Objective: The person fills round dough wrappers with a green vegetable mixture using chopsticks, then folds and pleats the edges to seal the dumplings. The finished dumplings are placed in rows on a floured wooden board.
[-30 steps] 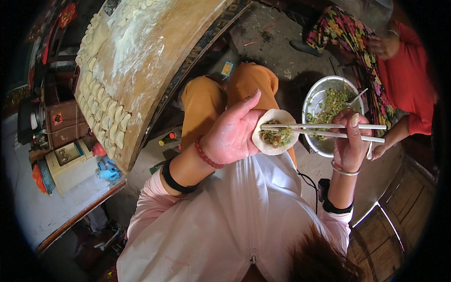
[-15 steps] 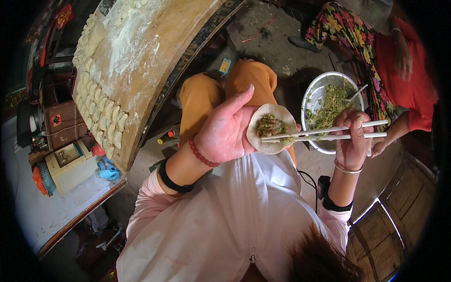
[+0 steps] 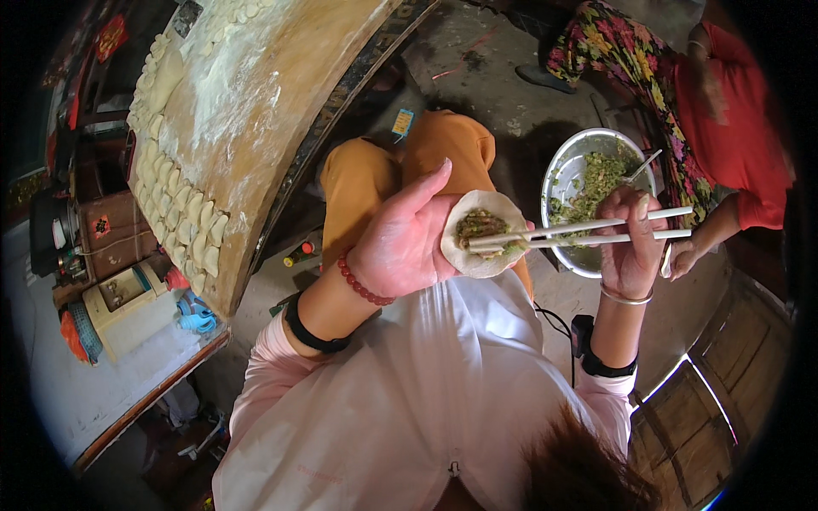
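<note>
I see the left hand (image 3: 396,243) spread palm up, thumb held apart, with a round dough wrapper (image 3: 503,204) lying flat across its fingers. Green filling (image 3: 479,224) sits in the middle of the wrapper. The right hand (image 3: 632,247) pinches 2 pale chopsticks (image 3: 562,229), and I read their tips as touching the filling.

Just beyond the right hand I have a metal bowl (image 3: 569,172) of the same green mix, a spoon (image 3: 645,163) leaning on its rim. To the left, a wooden surface (image 3: 285,119) carries loose flour (image 3: 223,94) and rows of shaped dumplings (image 3: 183,213) along its edge. At far right, near the bowl, I see another person in a red top (image 3: 733,128) and flowered trousers (image 3: 626,64).
</note>
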`<state>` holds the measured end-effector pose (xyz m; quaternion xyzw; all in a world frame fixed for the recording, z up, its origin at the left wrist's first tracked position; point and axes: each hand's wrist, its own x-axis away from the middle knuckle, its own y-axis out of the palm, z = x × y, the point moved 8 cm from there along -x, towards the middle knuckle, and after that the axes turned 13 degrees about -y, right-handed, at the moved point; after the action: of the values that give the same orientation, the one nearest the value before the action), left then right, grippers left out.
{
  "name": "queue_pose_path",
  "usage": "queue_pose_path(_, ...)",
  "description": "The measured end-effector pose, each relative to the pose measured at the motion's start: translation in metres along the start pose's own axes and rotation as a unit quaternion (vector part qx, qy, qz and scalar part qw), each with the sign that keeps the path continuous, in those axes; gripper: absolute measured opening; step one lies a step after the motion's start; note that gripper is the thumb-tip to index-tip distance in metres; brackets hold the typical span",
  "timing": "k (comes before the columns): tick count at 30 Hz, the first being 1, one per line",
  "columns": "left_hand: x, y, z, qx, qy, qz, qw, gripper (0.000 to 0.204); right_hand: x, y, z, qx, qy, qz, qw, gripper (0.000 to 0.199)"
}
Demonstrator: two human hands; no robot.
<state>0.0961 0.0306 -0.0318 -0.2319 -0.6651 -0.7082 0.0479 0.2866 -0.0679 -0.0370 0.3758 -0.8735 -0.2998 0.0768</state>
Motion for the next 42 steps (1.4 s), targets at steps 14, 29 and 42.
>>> queue_pose_path(14,0.0,-0.026,0.015,-0.059,0.042,0.129,0.989,0.051,0.028,-0.168,0.055,0.554,-0.099,0.037,0.826,0.012)
queue_pose_path(29,-0.004,-0.007,0.017,-0.116,0.043,0.09,0.988,0.041,0.121,-0.185,0.139,0.681,0.005,-0.335,0.651,0.07)
queue_pose_path(42,-0.003,0.014,-0.016,-0.113,-0.074,0.121,0.984,0.042,0.056,0.09,-0.059,0.471,-0.416,-0.295,0.72,0.023)
